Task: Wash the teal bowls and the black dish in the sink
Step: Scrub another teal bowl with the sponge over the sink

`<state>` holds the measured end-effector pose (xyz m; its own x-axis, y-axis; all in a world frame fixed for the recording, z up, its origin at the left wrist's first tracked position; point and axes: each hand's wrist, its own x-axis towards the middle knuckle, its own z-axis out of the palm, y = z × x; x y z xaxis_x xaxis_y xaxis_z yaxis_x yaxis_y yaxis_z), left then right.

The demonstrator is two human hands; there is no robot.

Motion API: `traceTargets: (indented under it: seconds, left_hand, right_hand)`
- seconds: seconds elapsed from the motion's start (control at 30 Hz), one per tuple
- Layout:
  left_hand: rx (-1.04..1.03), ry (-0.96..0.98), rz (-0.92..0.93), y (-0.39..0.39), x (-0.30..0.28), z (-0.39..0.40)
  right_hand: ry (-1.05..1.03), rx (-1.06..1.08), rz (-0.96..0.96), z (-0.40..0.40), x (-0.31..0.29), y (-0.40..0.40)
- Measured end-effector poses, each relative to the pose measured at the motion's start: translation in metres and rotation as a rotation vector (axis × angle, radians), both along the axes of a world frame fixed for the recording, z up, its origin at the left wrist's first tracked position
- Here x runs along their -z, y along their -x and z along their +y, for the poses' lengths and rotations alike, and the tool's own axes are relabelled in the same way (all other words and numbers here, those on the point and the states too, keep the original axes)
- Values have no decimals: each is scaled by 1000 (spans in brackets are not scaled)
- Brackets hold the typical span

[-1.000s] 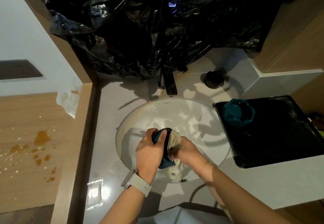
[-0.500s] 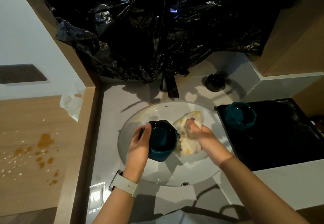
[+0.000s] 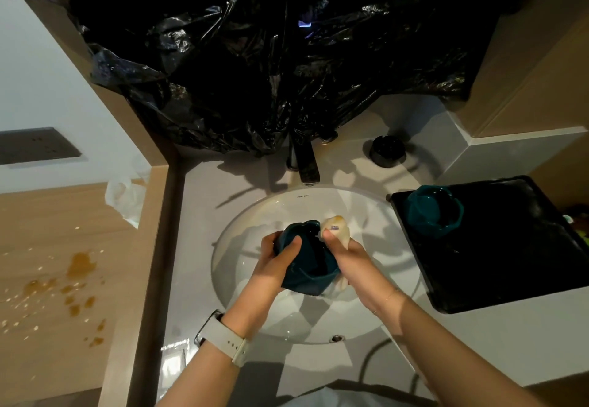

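Teal bowl under scrub over the sink basin.

The sink [image 3: 255, 225] is taking the work: directly above its centre the left hand [image 3: 271, 266] is gripping the teal bowl [image 3: 307, 263], thumb curled over the rim, while the right hand [image 3: 347, 263] is pinching a pale cloth [image 3: 334, 225] against the rim's far side. To the sink's right a second teal bowl [image 3: 433, 212] is sitting on the black dish [image 3: 510, 247]. Recommended: keep the left grip firm, as the bowl looks likely to be slippery, and rotate it so the cloth is reaching the whole inside wall.
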<state>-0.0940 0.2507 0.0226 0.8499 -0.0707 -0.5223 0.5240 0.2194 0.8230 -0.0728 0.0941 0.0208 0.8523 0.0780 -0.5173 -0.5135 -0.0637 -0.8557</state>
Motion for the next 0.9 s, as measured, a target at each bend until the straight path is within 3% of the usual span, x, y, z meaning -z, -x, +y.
traceTargets:
  seconds: [0.1, 0.27, 0.37, 0.47, 0.57, 0.63, 0.73, 0.83, 0.9]
  left_hand:
    - [203, -65, -78, -10, -5, 15]
    - [742, -656, -662, -32, -28, 44]
    - [944, -731, -795, -45, -38, 42]
    - [1003, -701, -839, -53, -44, 28]
    - [962, -544, -682, -46, -46, 16]
    - [898, -503, -592, -39, -40, 7]
    - [646, -496, -439, -31, -30, -6]
    - [200, -514, -315, -27, -24, -12]
    - [108, -614, -307, -22, -19, -18]
  right_hand:
    - [-27, -53, 44, -11, 2, -9]
    - [-63, -304, 103, -38, -14, -38]
    - [-8, -497, 194, -44, -22, -53]
    - [2, -618, 293, -45, -23, -59]
    - [-117, -460, 370, -47, -21, -55]
    - [-306, -276, 404, -47, -16, -52]
    - [-550, 17, 334, -39, -9, -43]
    - [-511, 167, 170, -19, -5, -21]
    - [-428, 224, 72, -3, 2, -5]
